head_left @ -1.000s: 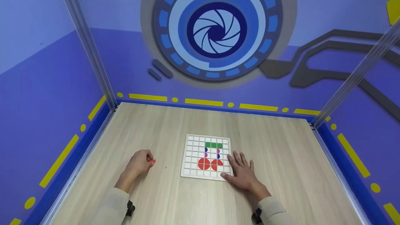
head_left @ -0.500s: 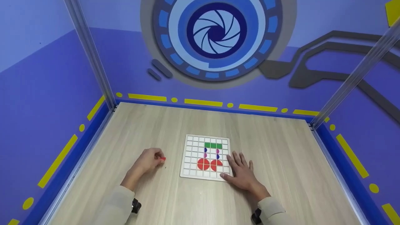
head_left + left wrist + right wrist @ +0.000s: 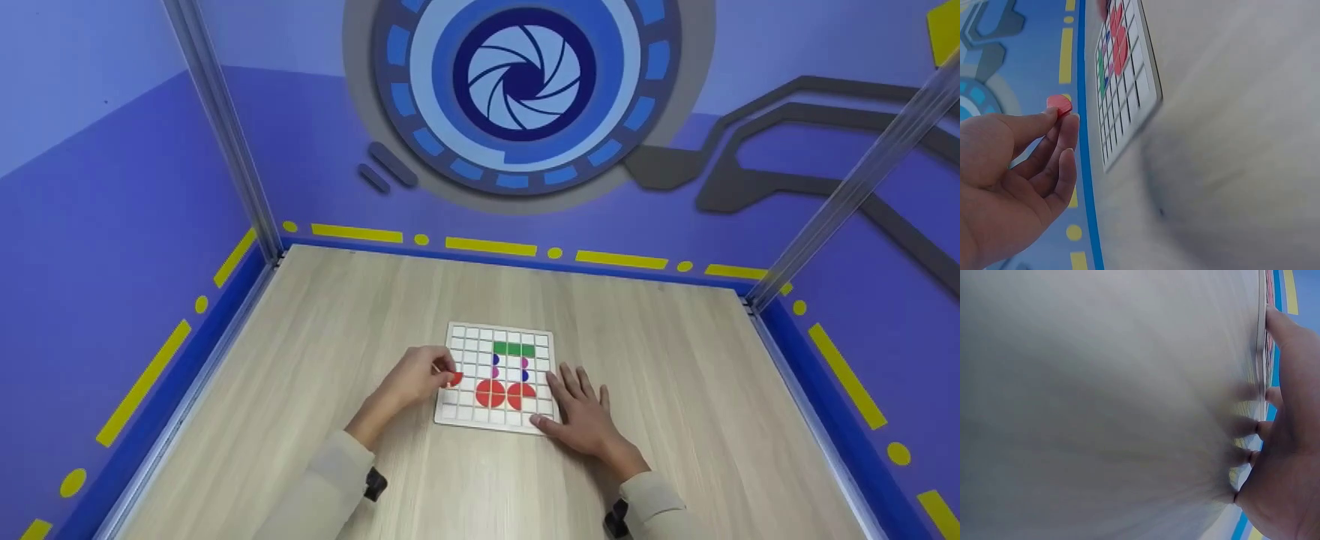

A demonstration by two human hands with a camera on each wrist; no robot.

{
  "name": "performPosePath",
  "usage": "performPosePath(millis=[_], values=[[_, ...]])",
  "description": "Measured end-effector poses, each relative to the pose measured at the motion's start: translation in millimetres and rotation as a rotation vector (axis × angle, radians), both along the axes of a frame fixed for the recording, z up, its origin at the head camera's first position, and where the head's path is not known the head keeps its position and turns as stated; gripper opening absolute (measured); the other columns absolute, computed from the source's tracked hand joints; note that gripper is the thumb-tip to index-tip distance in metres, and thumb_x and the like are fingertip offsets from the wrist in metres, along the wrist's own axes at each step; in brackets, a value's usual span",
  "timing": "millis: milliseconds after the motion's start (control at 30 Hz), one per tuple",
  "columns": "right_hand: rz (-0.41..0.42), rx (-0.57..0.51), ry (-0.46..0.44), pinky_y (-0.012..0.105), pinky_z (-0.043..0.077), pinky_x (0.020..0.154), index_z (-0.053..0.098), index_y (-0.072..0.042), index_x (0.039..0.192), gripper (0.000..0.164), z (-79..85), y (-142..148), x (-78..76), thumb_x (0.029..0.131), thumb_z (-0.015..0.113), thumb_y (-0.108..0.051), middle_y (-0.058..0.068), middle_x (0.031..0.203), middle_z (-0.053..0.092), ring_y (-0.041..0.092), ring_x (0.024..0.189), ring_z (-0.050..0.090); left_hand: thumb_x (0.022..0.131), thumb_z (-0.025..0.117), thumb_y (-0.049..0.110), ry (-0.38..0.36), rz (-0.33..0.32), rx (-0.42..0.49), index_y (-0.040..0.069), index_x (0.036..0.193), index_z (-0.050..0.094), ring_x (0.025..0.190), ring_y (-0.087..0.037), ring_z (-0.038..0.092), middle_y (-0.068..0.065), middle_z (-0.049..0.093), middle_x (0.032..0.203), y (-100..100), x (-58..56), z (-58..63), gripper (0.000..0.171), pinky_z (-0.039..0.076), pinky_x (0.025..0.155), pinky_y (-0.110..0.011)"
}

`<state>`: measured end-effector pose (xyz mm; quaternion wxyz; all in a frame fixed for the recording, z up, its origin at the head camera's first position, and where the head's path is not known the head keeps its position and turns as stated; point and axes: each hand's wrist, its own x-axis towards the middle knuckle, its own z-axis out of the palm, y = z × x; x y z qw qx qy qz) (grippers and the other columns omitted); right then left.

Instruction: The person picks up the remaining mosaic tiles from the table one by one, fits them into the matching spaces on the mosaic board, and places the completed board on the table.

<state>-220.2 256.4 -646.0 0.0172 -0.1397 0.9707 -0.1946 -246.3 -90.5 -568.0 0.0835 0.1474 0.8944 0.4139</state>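
Observation:
A square white grid board [image 3: 459, 412] lies on the table with flat coloured tiles set in its cells: a green row [image 3: 514, 349], small blue and pink half-rounds, one full red circle [image 3: 490, 393] and a red circle [image 3: 517, 391] lacking its lower right quarter. My left hand [image 3: 415, 377] pinches a red quarter-circle tile [image 3: 1059, 104] between thumb and fingers, over the board's left edge. My right hand [image 3: 585, 415] lies flat with spread fingers at the board's right edge, thumb on its lower right corner.
The wooden table [image 3: 360, 300] runs to blue walls at the back and sides. Metal posts [image 3: 225, 127] stand at its far corners. A small dark speck [image 3: 1162, 211] shows on the tabletop.
My left hand has moved right with the red quarter-circle tile, from the bare table to over the board's left edge. The right hand has stayed in place.

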Motion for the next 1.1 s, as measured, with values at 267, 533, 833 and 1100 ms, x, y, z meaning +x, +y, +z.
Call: performPosePath(millis=[267, 533, 833, 1100], values=[[-0.005, 0.006, -0.008, 0.077, 0.005, 0.118, 0.035, -0.016, 0.166, 0.096, -3.1, 1, -0.8, 0.094, 0.060, -0.074, 0.016, 0.174, 0.020, 0.045, 0.161, 0.010, 0.101, 0.073, 0.012, 0.024, -0.038, -0.004, 0.010, 0.101, 0.074, 0.086, -0.011, 0.062, 0.006, 0.066, 0.094, 54, -3.3, -9.5, 0.003, 0.054, 0.078, -0.030], [0.000, 0.006, 0.002, 0.077, 0.005, 0.118, 0.036, -0.016, 0.166, 0.095, -2.3, 0, -1.3, 0.094, 0.060, -0.073, 0.016, 0.174, 0.022, 0.045, 0.160, 0.010, 0.098, 0.074, 0.007, 0.072, 0.011, -0.002, 0.013, 0.094, 0.073, 0.076, -0.008, 0.058, 0.007, 0.065, 0.085, 99, -2.0, -23.9, 0.008, 0.051, 0.070, -0.027], [-0.006, 0.022, 0.013, 0.077, 0.006, 0.118, 0.036, -0.016, 0.166, 0.095, -1.6, 0, -1.0, 0.094, 0.059, -0.074, 0.016, 0.174, 0.022, 0.045, 0.160, 0.011, 0.095, 0.077, 0.008, 0.157, 0.000, -0.102, 0.015, 0.091, 0.074, 0.072, -0.006, 0.058, 0.010, 0.065, 0.079, 129, -0.4, -32.9, 0.009, 0.051, 0.069, -0.029], [-0.010, 0.001, 0.018, 0.078, 0.005, 0.118, 0.037, -0.016, 0.165, 0.095, -1.9, -1, -0.7, 0.094, 0.060, -0.075, 0.016, 0.174, 0.023, 0.045, 0.160, 0.012, 0.091, 0.077, 0.006, 0.221, -0.008, -0.196, 0.017, 0.086, 0.075, 0.071, -0.007, 0.056, 0.012, 0.064, 0.077, 137, 0.0, -37.3, 0.012, 0.050, 0.068, -0.030]])
